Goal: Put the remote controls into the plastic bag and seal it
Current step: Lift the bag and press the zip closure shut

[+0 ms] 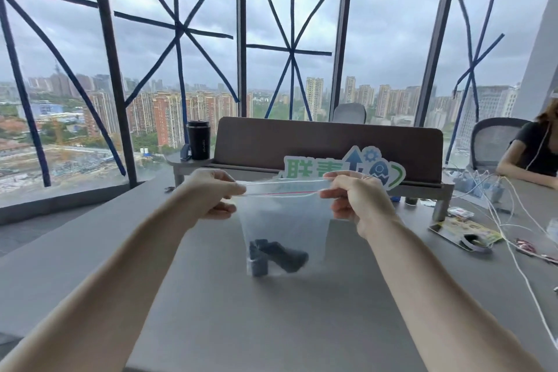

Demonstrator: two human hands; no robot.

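A clear plastic bag (pixel 287 220) with a red zip line hangs in the air above the grey table (pixel 211 311). My left hand (pixel 211 193) pinches the left end of its top strip. My right hand (pixel 353 199) pinches the right end. The strip is stretched taut between them. Dark remote controls (pixel 274 257) lie piled at the bottom of the bag. I cannot tell whether the zip is pressed together along its length.
A brown desk divider (pixel 302 139) with a green and blue sign (pixel 344 167) stands behind the bag. A black tumbler (pixel 198 139) sits at the back left. White cables (pixel 513 220), packets and a phone lie at the right, where a person (pixel 531 148) sits.
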